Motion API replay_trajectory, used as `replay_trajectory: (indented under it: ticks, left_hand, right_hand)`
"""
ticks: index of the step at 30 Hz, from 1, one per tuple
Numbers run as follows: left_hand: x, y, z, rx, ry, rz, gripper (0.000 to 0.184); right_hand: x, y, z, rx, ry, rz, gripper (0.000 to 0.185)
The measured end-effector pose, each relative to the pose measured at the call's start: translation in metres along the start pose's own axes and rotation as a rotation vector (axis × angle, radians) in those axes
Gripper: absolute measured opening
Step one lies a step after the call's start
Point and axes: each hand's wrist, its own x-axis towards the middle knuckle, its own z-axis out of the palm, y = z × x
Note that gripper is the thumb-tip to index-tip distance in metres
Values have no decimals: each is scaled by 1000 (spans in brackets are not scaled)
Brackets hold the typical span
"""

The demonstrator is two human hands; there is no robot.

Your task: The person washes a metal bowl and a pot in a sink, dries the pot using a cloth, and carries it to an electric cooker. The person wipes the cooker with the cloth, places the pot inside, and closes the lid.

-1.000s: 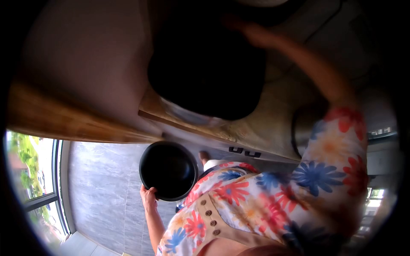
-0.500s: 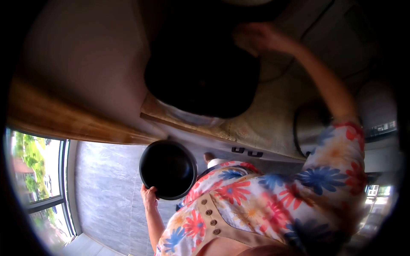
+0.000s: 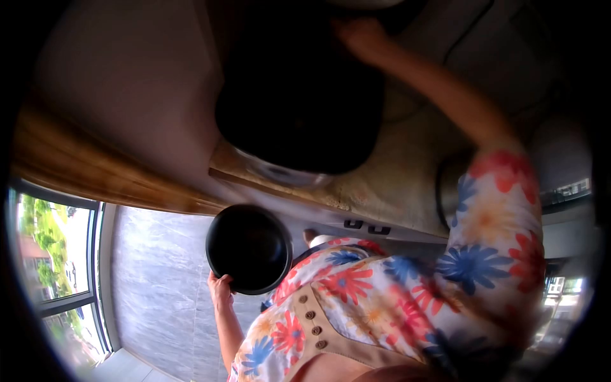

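Observation:
My left hand point(image 3: 220, 288) is closed on the rim of a round black pot point(image 3: 249, 251), low in front of the counter. The pot has no lid on it, and its dark inside faces up toward me. My right arm stretches over the counter, and my right hand point(image 3: 364, 39) is at the far right edge of a large black appliance point(image 3: 299, 114) with rounded corners. Shadow and blur hide the fingers of that hand, so I cannot tell whether they grip anything. The appliance stands near the counter's front edge, its details lost in darkness.
A tan counter point(image 3: 394, 184) runs along in front of me, with a dark cord point(image 3: 468, 32) at the back right. Part of a pale round object point(image 3: 366, 2) shows at the top. Windows point(image 3: 57, 254) are at the left, above grey floor tiles point(image 3: 159, 274).
My right hand has moved left and slightly up along the far edge of the black appliance. The pot in my left hand has risen slightly.

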Motion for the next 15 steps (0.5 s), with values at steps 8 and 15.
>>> replay_trajectory:
  ticks: [8,15]
  left_hand:
    - [-6,-3,6,-4,10,-44,29]
    - [-4,0,8,-10,12,-33,28]
  right_hand:
    - [32,17,61,123,94,-309,34]
    - [-12,70,53,613,-192,-247,34]
